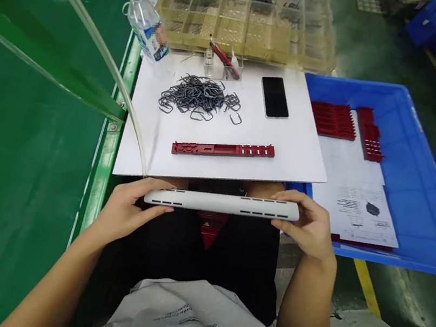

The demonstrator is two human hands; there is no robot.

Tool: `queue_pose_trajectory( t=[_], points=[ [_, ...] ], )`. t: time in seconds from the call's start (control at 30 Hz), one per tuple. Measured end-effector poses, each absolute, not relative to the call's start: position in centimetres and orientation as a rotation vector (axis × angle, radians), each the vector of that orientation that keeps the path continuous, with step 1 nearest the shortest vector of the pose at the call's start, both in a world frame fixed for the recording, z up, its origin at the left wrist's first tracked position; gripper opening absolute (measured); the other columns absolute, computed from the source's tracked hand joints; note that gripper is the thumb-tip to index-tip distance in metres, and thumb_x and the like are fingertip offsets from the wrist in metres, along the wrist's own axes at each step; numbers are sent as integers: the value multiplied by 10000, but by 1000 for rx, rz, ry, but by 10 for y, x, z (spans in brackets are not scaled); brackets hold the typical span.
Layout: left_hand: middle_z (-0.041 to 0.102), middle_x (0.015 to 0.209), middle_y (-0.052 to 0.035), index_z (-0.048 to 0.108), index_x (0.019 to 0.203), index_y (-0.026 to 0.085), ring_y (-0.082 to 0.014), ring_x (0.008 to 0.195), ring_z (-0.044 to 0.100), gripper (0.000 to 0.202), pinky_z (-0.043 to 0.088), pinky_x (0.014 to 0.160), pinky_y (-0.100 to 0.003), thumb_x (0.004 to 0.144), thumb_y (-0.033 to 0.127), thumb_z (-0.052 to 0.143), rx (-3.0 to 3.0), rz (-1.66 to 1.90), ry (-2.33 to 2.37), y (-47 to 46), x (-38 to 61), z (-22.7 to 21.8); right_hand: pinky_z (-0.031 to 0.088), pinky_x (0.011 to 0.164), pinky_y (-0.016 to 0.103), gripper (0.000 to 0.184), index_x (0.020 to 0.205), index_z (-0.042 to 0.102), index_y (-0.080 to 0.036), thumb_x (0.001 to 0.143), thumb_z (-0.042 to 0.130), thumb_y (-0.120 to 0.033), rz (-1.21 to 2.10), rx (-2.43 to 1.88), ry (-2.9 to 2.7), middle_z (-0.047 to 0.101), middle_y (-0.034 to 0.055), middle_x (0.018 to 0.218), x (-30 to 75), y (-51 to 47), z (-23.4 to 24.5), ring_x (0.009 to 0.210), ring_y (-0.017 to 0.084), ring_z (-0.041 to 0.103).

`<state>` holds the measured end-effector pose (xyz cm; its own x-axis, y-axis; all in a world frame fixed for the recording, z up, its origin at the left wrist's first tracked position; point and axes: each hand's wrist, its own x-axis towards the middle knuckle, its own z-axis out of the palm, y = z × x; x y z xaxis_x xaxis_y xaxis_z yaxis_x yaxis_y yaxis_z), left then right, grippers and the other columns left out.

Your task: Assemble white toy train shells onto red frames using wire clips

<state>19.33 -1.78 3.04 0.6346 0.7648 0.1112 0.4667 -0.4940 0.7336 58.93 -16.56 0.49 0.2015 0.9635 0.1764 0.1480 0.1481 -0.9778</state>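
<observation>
A long white slotted plastic bar (212, 201) spans the space above my lap, in front of the board's near edge. My left hand (129, 207) pinches its left end between thumb and fingers, and my right hand (310, 226) grips the right end the same way. Dark slots show along both long edges of the bar. Beyond it, a long dark red plastic strip (224, 149) lies on the white board (142, 147), touched by neither hand. Farther back is a loose pile of dark grey U-shaped clips (195, 94).
A phone (275, 97), a small clear holder with pens (227, 69) and a water bottle (147, 22) stand toward the back. Behind them is a yellowed compartment tray (234, 51). At right, a blue bin (416, 177) holds red parts (333, 120) and printed papers (363, 207).
</observation>
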Motion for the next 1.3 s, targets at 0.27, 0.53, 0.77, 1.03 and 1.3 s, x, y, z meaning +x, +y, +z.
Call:
queue_pose_trajectory(
  t=[0.27, 0.53, 0.77, 1.03, 1.3],
  points=[
    [826, 1274, -187, 744, 1370, 94, -378, 1207, 772, 452, 612, 1066, -479, 1140, 447, 580, 2761, 446, 1095, 40, 245, 70, 592, 1026, 456, 457, 1102, 865, -246, 823, 995, -584, 551, -1480, -1572, 838, 81, 1213, 645, -68, 35, 1181, 338, 756],
    [801, 1350, -271, 700, 1473, 2, -449, 1244, 764, 615, 615, 1073, -570, 1098, 415, 442, 2784, 215, 1178, 68, 273, 63, 562, 966, 447, 494, 1057, 857, -228, 794, 954, -635, 615, -1473, -1678, 821, 87, 1170, 677, -17, 13, 1123, 334, 721],
    [818, 1334, -273, 725, 1459, -3, -494, 1212, 784, 674, 628, 1038, -619, 1070, 444, 402, 2811, 119, 1203, 73, 274, 54, 565, 984, 461, 374, 1064, 865, -205, 780, 934, -438, 750, -1463, -1660, 847, 61, 1098, 676, -14, 10, 1018, 306, 724],
    [819, 1344, -266, 721, 1460, 23, -474, 1194, 786, 638, 633, 1013, -586, 1079, 419, 398, 2861, 53, 1208, 75, 274, 54, 571, 958, 444, 357, 1073, 896, -207, 775, 957, -395, 698, -1513, -1719, 867, 65, 1113, 677, -20, 7, 1022, 319, 737],
    [856, 1222, -239, 743, 1459, 99, -474, 1069, 805, 553, 620, 883, -529, 1113, 420, 454, 2847, -136, 1284, 75, 280, 52, 535, 935, 412, 325, 1082, 909, -226, 866, 922, -470, 686, -1577, -1881, 858, 52, 1088, 681, -14, 3, 989, 288, 730]
  ],
)
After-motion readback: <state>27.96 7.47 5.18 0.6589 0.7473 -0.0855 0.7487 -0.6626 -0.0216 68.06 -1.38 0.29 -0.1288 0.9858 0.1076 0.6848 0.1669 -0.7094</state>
